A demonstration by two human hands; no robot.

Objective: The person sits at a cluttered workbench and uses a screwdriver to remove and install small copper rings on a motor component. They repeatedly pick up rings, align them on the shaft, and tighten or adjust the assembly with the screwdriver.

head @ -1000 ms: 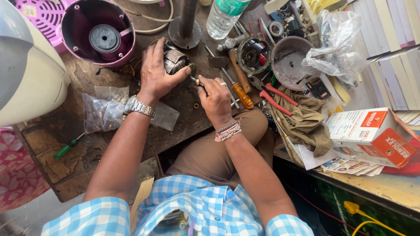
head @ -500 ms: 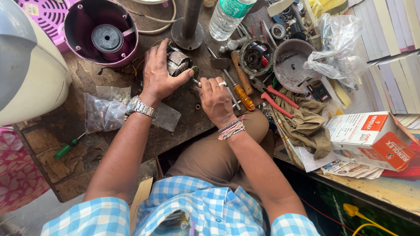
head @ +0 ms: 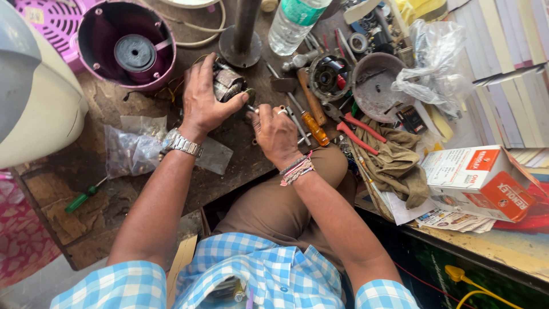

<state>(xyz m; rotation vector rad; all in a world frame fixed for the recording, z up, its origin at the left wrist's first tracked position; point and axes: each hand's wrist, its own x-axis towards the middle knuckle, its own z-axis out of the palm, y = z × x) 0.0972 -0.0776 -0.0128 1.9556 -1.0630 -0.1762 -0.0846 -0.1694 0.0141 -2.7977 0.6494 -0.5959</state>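
Left hand clamps motor core on tabletop; right hand fisted round thin tool. Core looks heavy, rigid; hold metal body, not windings.

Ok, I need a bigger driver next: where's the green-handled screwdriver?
In the head view the green-handled screwdriver lies at the left of the wooden bench, near its front edge, just below the clear plastic bag and left of the left hand's wrist.

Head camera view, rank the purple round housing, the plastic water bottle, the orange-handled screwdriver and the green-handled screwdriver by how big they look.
1. purple round housing, clearly largest.
2. plastic water bottle, though its top is cut off by the frame.
3 and 4. orange-handled screwdriver and green-handled screwdriver look about alike, so no ranking between them.
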